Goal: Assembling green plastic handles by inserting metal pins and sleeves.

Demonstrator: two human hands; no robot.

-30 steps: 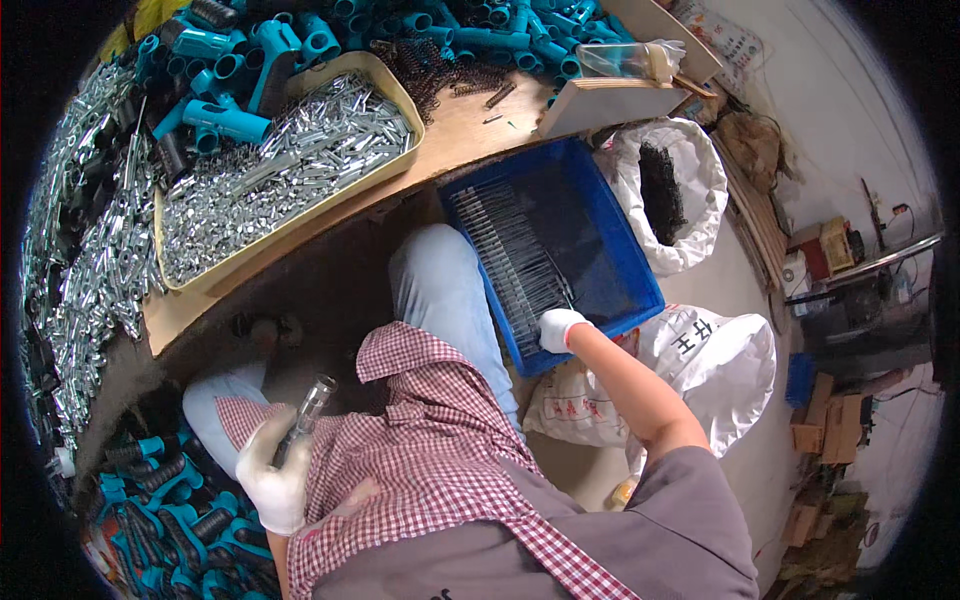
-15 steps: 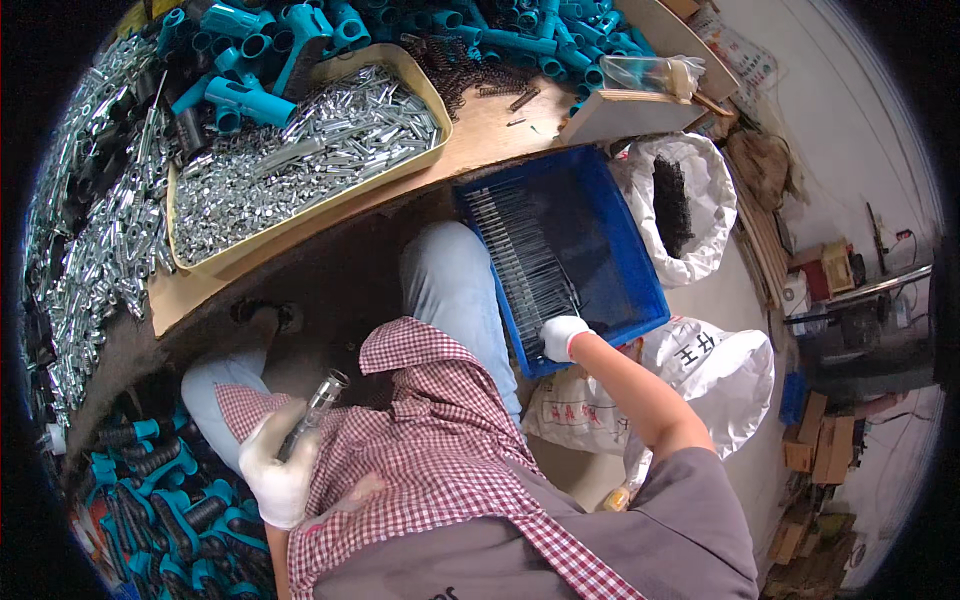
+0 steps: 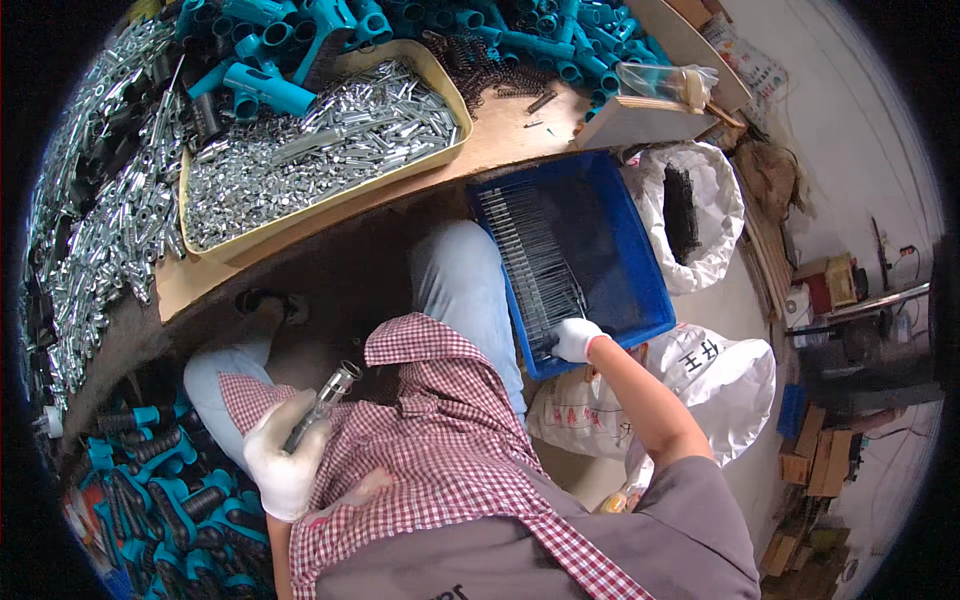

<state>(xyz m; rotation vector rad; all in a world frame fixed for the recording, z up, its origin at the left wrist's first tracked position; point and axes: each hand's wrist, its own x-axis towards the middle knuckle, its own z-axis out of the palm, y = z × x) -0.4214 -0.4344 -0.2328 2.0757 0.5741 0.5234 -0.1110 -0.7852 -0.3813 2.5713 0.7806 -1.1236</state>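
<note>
My left hand point(image 3: 287, 458), in a white glove, is closed around a shiny metal tube point(image 3: 337, 385). The tube tilts up to the right over my lap, and its open, ringed end points away from me. In the blue bin point(image 3: 648, 270) on the right lie many thin metal rods point(image 3: 527, 260), lined up side by side along its left part. My gloved right hand point(image 3: 577, 340) is at the bin's near end, against the ends of the rods. Its fingers are curled and partly hidden, so what they grip cannot be made out.
A cream tray point(image 3: 455, 150) of small metal parts sits on the wooden bench point(image 3: 500, 130), near teal plastic housings point(image 3: 268, 90) and dark springs point(image 3: 480, 70). White sacks point(image 3: 735, 385) stand right of the bin. Teal-and-black handles point(image 3: 160, 480) are heaped at lower left.
The view has shifted slightly. My left hand has raised the tube a little to the right. My right hand remains at the bin's near end, its fingers more curled.
</note>
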